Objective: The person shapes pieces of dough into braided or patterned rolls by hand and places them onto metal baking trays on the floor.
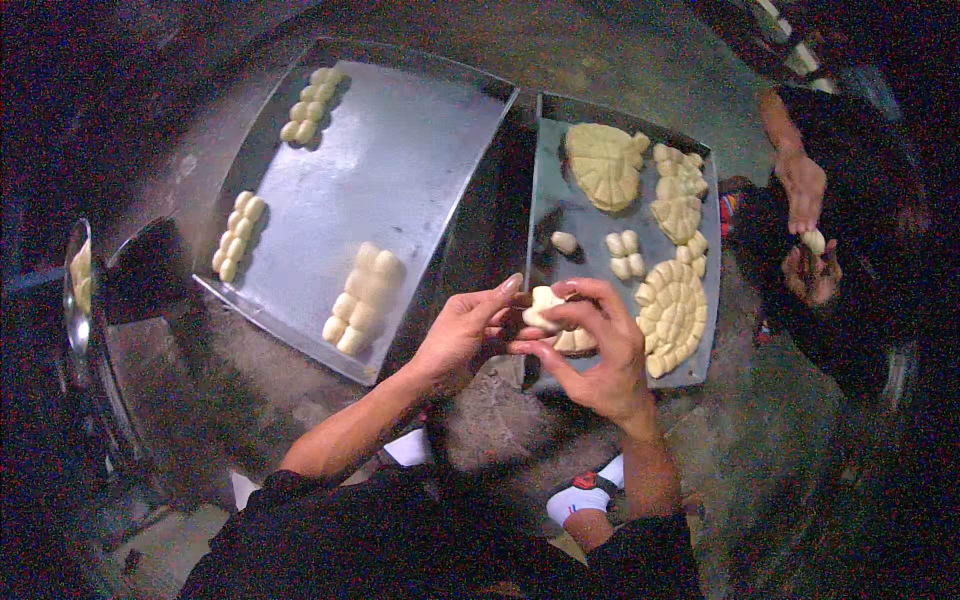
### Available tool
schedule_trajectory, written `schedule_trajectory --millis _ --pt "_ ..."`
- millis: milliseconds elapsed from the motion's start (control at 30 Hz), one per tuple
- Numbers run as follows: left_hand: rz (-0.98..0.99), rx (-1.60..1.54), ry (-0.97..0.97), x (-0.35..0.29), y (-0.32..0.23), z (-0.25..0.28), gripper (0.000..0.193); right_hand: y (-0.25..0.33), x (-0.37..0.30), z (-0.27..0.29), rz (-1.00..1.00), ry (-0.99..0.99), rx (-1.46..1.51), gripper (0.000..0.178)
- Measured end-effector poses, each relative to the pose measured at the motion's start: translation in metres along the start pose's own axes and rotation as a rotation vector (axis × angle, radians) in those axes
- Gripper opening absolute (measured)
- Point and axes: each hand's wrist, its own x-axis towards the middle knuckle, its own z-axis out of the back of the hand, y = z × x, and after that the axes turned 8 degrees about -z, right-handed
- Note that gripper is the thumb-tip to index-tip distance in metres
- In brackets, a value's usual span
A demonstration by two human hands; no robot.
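A small pale lump of dough (543, 306) is pinched between my two hands, above the near left corner of the right tray. My right hand (608, 350) curls its thumb and fingers round it from the right. From the left, my left hand (462, 335) holds its thumb and fingertips against the dough; part of that contact is hidden. Beyond them in the right metal tray (582, 222) lie a single dough ball (565, 243) and a small cluster of dough balls (625, 254). Some flat dough (575, 341) shows partly behind my right hand.
Dough pieces in rounded patterns (672, 318) line the right tray's far and right sides. The larger left tray (365, 150) carries three double rows of dough balls (237, 236). At right, a co-worker's hands (803, 195) hold a dough piece (813, 241). A metal bowl (76, 318) stands far left.
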Motion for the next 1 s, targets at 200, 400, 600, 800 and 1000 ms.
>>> schedule_trajectory --millis 200,400,600,800,1000 --pt "-0.106 0.065 -0.069 -0.018 -0.013 0.025 0.027 0.002 -0.006 -0.038 0.302 -0.095 -0.076 0.029" --pt "-0.537 0.419 0.022 -0.025 -0.018 0.03 0.023 0.018 -0.004 -0.044 -0.241 -0.016 0.292 0.019" --pt "-0.939 1.014 0.169 -0.026 -0.019 0.037 0.027 -0.006 -0.009 -0.039 -0.261 0.127 0.224 0.02" --pt "-0.463 0.607 -0.111 -0.031 -0.013 0.029 0.021 0.014 -0.004 -0.035 0.008 -0.084 -0.043 0.04" --pt "-0.412 0.598 0.139 -0.029 -0.003 0.036 0.033 0.003 -0.009 -0.039 -0.117 0.093 -0.03 0.034"
